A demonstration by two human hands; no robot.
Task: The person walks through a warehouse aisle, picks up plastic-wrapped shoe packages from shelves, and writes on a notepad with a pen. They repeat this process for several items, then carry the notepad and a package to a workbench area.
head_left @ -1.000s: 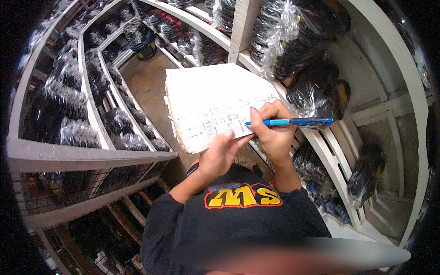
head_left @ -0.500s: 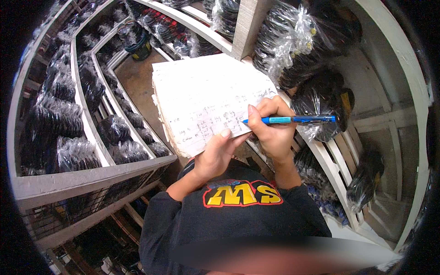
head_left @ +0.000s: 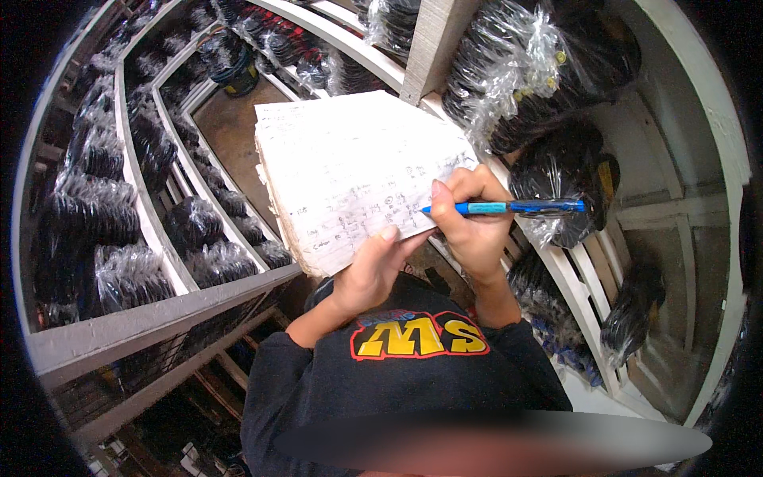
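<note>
Flanking shelf rack [head_left: 159, 324]: left of the notebook, carrying black stacks [head_left: 131, 274] bundled in clear plastic.
Bucket [head_left: 229, 79]: dark, beyond the notebook's top left corner; its yellow patch is too small to read.
Notebook [head_left: 342, 159]: held above the shirt, ragged along its left edge; it sits slightly farther left in view than a second ago. Handwriting runs in rows across its lower half, mostly too blurred to tell.
Left hand [head_left: 369, 266]: at the notebook's lower edge, thumb on the page, fingers beneath, pinching it.
Shirt [head_left: 405, 381]: below the notebook, black, with big red-edged yellow lettering.
Right hand [head_left: 474, 226]: over the notebook's lower right, pinching the pen; its grip is unchanged, so the writing looks still under way.
Blue pen [head_left: 486, 208]: tip at the notebook's lower written rows; print on its light-blue band is illegible.
Wrapped bundle [head_left: 509, 71]: right of the notebook, black, with small yellow tags [head_left: 561, 58].
</note>
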